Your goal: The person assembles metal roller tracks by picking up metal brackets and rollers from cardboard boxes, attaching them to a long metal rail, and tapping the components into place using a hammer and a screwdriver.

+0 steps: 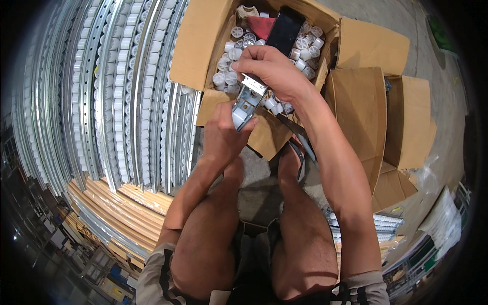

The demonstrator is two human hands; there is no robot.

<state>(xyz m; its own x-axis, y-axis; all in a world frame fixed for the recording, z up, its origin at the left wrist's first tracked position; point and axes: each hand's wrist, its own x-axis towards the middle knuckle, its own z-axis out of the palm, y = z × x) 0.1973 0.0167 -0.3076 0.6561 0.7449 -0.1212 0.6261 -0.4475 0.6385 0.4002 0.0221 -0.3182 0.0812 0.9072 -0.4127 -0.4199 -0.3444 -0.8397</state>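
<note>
Between my two hands is a short, shiny metal channel bracket [247, 97], tilted, with a white plastic roller [239, 118] seated in its lower end. My left hand [222, 129] is closed around that lower end, its thumb along the side. At the upper end, my right hand [272, 71] has its fingers bent and pressed together against the bracket's bright bent edge. Whether those fingers also pinch a small part cannot be made out. Just beyond the hands, loose white rollers [223, 63] fill an open cardboard box [195, 43].
A black phone [284, 30] and a red cloth [258, 25] lie on the rollers. Long metal roller tracks [109, 96] are stacked at the left, above tan tubes [119, 206]. Another open cardboard box [356, 101] stands at the right, near clear plastic wrap [428, 175].
</note>
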